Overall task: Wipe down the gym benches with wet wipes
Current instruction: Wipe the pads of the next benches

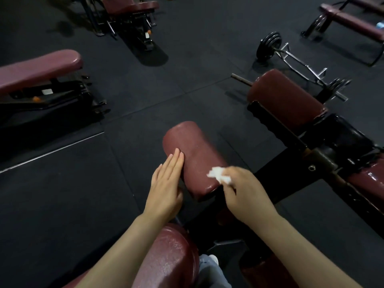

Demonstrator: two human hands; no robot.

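Black rubber-tile floor fills most of the view, under and around both hands.

Maroon padded benches/pads, approx 7 counted. The black steel frame machine, right of the hands, carries 4: the small maroon vinyl roller pad directly under the hands, a 2nd roller pad beyond the right hand, a glossy maroon pad at the far right edge, and a large scuffed maroon pad near the person, below the left forearm. Away from the hands: 1 flat maroon bench far left w/ black base, 1 maroon bench top centre, 1 long maroon bench top right.

1 chrome barbell w/ black plates lies on the floor beyond the 2nd roller pad; its near end is hidden behind that pad.

Hands: 2, apart. Left hand lies flat, fingers straight and together, pressing the left side of the small roller pad. Right hand is curled round 1 crumpled white wet wipe, held against the pad's near right end; hand is motion-blurred. That end looks shiny, maybe wet.

Between the forearms, at bottom, a bit of grey trouser leg and white shoe.
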